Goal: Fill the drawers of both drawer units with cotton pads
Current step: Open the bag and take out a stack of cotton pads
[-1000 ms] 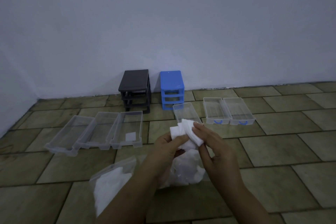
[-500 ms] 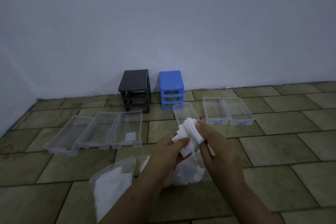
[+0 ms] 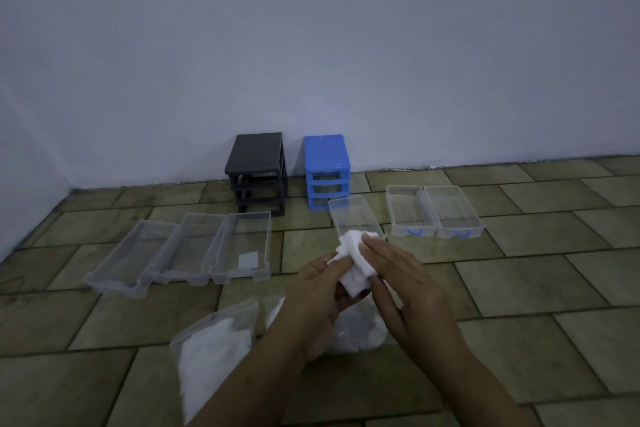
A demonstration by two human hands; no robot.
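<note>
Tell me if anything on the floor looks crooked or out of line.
One clear drawer in front of the blue unit lies at an angle, apart from the neat pair of drawers to its right. The three drawers on the left sit side by side. Nothing looks spilled or broken.

Stack of cotton pads (image 3: 355,262) now turned more upright between left hand (image 3: 320,291) and right hand (image 3: 403,282); right fingers laid flatter across pads, covering more.
</note>
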